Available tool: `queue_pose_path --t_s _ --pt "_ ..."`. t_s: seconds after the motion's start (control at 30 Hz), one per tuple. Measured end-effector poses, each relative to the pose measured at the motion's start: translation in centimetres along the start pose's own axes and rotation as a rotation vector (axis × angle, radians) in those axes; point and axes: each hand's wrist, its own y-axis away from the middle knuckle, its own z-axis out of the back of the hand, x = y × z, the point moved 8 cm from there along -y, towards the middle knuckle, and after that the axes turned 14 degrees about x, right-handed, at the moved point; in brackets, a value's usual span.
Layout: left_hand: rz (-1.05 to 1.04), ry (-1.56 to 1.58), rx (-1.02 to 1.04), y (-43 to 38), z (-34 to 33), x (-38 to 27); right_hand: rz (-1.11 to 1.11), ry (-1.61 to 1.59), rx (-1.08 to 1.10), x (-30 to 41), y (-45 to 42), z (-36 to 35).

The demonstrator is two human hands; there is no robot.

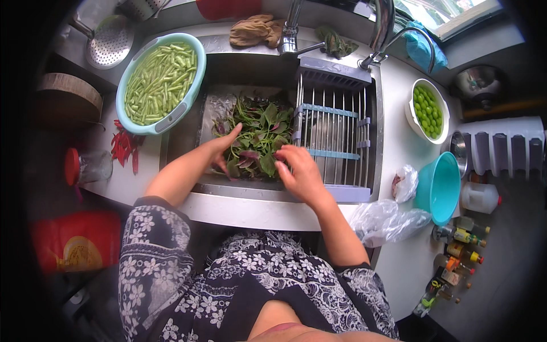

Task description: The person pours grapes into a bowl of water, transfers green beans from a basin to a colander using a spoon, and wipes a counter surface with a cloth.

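A heap of leafy greens with green and purple leaves [256, 137] lies in the stainless steel sink [265, 191], partly on what looks like clear plastic. My left hand [223, 150] is at the heap's left edge, thumb raised and fingers apart, the lower fingers partly hidden at the leaves. At the lower right of the heap is my right hand [298, 171], its fingers curled against the leaves; whether it pinches any cannot be told. Just right of that hand, a metal drying rack [333, 154] with purple ends spans the sink.
A light blue colander of cut green beans [159, 85] stands left of the sink, near red chilies [124, 145] and a glass jar [95, 166]. Faucets [289, 40] rise behind. On the right are a bowl of green fruit [427, 112], a turquoise basin [440, 188], plastic bags [384, 222] and several bottles.
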Motion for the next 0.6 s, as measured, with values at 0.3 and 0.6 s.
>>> queue_pose_path --t_s 0.3,0.6 --pt "0.051 0.281 -1.302 0.3 1.8 -3.9 0.041 -0.112 0.055 2.4 1.0 0.3" --pt "-0.419 -0.036 -0.935 1.2 0.1 -5.3 -0.054 -0.151 -0.057 3.3 -2.4 0.7"
